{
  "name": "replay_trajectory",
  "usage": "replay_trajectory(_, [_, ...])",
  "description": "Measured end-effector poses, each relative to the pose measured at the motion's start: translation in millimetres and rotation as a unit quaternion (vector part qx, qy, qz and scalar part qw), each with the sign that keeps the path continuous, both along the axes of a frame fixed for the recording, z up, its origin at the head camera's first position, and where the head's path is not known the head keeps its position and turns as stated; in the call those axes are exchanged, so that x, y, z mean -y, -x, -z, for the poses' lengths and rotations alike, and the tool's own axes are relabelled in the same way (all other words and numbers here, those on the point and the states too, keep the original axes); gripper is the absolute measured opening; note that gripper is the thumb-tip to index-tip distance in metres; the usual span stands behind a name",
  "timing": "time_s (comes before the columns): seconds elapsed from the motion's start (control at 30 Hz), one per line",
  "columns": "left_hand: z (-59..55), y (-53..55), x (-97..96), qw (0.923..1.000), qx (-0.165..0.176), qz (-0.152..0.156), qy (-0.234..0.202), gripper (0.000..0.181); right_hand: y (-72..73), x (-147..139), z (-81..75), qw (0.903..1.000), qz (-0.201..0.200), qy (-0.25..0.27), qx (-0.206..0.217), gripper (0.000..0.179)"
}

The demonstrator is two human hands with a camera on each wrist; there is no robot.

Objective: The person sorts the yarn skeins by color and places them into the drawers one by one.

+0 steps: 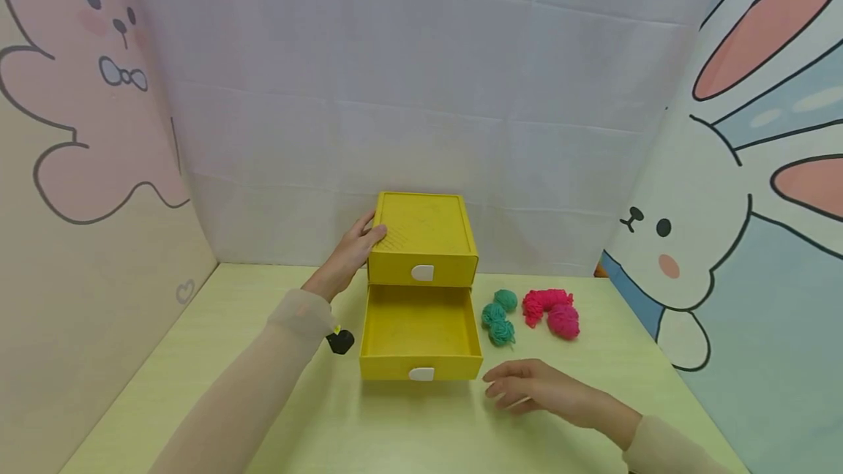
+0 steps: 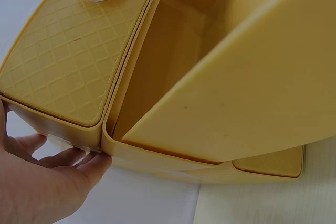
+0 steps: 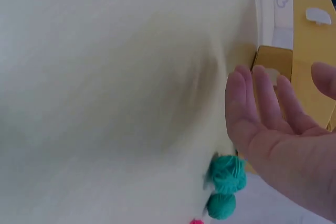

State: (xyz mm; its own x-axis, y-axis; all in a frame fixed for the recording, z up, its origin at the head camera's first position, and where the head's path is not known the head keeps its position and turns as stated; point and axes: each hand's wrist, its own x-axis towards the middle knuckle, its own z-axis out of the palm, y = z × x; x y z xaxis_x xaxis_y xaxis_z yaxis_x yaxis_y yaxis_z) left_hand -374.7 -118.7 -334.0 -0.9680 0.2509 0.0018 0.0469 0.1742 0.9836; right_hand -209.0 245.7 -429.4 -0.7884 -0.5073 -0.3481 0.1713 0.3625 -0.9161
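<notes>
A yellow drawer unit (image 1: pixel 428 222) stands at the back of the table, its top drawer closed. Below that, the yellow drawer (image 1: pixel 421 368) with a white pull tab is slid out and shows a bare floor. My left hand (image 1: pixel 349 258) rests on the unit's upper left side, thumb over the top edge. In the left wrist view, the fingertips (image 2: pixel 97 163) touch the side wall beside the pulled-out drawer. Just off that drawer's right front corner, my right hand (image 1: pixel 543 390) hovers with loosely bent fingers and holds nothing.
Teal yarn balls (image 1: pixel 498 320) lie to the right of the unit, with pink yarn (image 1: pixel 556 311) beyond them. A small black object (image 1: pixel 340 342) sits left of the drawer, partly behind my left sleeve. Cartoon-printed panels (image 1: pixel 698 240) flank the table, and a white cloth (image 1: pixel 421 93) hangs behind.
</notes>
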Motion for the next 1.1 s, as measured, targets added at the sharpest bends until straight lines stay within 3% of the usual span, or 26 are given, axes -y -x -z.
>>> replay_trajectory(0.07, [-0.1,0.0,0.4,1.0000,0.002,0.000,0.000,0.071,6.0,-8.9,-3.3,0.9975,0.007,-0.041,-0.057,0.044])
replay_trajectory(0.13, [-0.4,-0.7,0.6,1.0000,0.002,0.000,-0.001,0.071,12.6,-15.9,-5.3,0.9874,0.007,-0.085,-0.133,0.042])
replay_trajectory(0.3, [0.7,-0.6,1.8,1.0000,0.001,0.001,-0.002,0.070,28.8,-22.8,-4.2,0.9329,0.012,-0.169,-0.318,0.038])
replay_trajectory(0.37, [1.2,-0.6,2.0,1.0000,0.001,0.002,-0.002,0.070,35.4,-22.5,-1.5,0.9180,0.028,-0.182,-0.351,0.039])
replay_trajectory(0.47, [1.7,-0.5,1.9,1.0000,-0.001,0.004,-0.003,0.069,46.0,-20.9,3.7,0.9068,0.057,-0.196,-0.369,0.044])
replay_trajectory(0.63, [2.5,-0.5,1.1,1.0000,0.001,0.005,-0.007,0.069,62.4,-17.2,13.0,0.9021,0.109,-0.218,-0.356,0.054])
replay_trajectory(0.77, [3.4,0.6,0.7,1.0000,0.004,0.004,-0.006,0.070,73.9,-15.3,19.4,0.9121,0.134,-0.219,-0.320,0.060])
replay_trajectory(0.97, [2.5,0.9,1.0,1.0000,0.004,0.004,-0.005,0.071,86.7,-13.5,26.9,0.9309,0.125,-0.196,-0.282,0.068])
replay_trajectory(1.1, [2.3,1.1,1.6,1.0000,0.003,0.003,-0.006,0.071,94.5,-11.2,30.8,0.9299,0.121,-0.202,-0.282,0.070])
